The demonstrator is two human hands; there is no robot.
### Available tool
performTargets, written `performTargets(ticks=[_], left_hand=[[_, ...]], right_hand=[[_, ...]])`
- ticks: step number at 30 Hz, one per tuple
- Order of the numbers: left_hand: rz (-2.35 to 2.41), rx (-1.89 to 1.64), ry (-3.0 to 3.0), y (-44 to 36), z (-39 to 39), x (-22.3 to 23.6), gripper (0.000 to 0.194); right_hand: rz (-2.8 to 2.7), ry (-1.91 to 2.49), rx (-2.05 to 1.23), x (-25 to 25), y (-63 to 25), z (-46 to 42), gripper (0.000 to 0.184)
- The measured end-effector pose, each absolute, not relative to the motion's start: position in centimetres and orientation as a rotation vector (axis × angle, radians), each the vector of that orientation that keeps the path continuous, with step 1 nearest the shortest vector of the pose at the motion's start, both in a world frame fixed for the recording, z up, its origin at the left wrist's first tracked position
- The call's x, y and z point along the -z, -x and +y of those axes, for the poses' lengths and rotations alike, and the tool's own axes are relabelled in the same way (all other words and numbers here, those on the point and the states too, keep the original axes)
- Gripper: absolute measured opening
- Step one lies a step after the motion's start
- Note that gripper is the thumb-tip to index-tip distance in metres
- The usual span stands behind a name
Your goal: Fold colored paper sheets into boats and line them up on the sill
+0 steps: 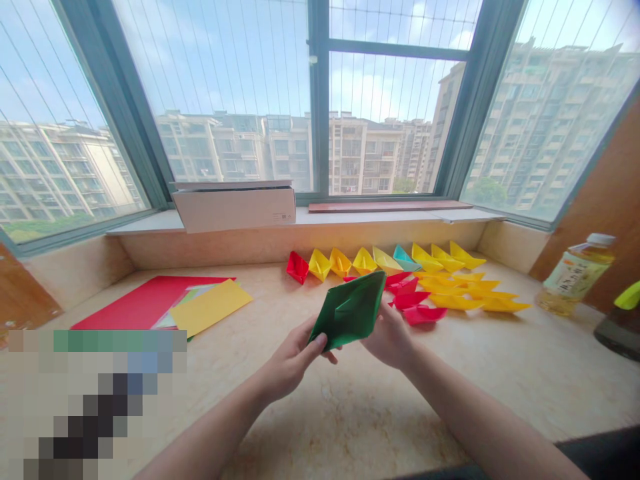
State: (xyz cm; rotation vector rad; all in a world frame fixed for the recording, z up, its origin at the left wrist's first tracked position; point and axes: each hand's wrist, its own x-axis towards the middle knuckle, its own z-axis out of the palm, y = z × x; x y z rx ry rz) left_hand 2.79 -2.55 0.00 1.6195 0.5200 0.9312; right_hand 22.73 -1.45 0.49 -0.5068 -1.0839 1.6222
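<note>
Between my two hands, above the counter, is a green folded paper boat, tilted so that its open top and raised centre fold face me. My left hand pinches its lower left edge, thumb on the near side. At its right end my right hand grips from behind, and the paper hides most of those fingers. Just beyond the green paper lie several red paper boats and yellow paper boats. A row behind them includes a red boat and a teal boat.
Red paper sheets and a yellow sheet lie on the stone counter at left. A bottle of yellowish liquid and a dark container stand at right. A white box rests on the window sill. The lower left corner is pixelated.
</note>
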Motion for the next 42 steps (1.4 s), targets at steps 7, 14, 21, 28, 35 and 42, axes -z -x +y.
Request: performTargets(ticks=[7, 14, 21, 28, 35, 42], left_hand=[[0.832, -1.224, -1.507, -2.0, -0.5, 0.2, 0.037], [1.193, -1.16, -1.506, -0.9, 1.0, 0.5, 0.044], [0.845, -1.437, -1.198, -0.4, 1.1, -0.4, 0.071], [1.095, -1.457, -1.275, 0.3, 2.7, 1.2, 0.077], [1.476, -1.43, -1.973, 1.0, 3.3, 2.1, 0.03], [1.508, -1.216, -2.254, 0.0, 2.1, 1.7, 0.023]], right_hand=[[-1.133, 0.689, -1.264, -0.1, -23.4, 0.1, 0.039], [-1.343, 0.95, -0.934, 0.1, -24.1, 0.1, 0.054], [-1.42, 1.102, -0.69, 0.4, -24.4, 0.6, 0.035], [-1.709, 1.122, -0.739, 1.7, -22.8, -0.4, 0.047], [-1.97, 1.153, -0.55, 1.5, -22.5, -1.3, 0.025], [-2.106, 1.149, -0.374, 1.5, -22.8, -1.5, 0.024]])
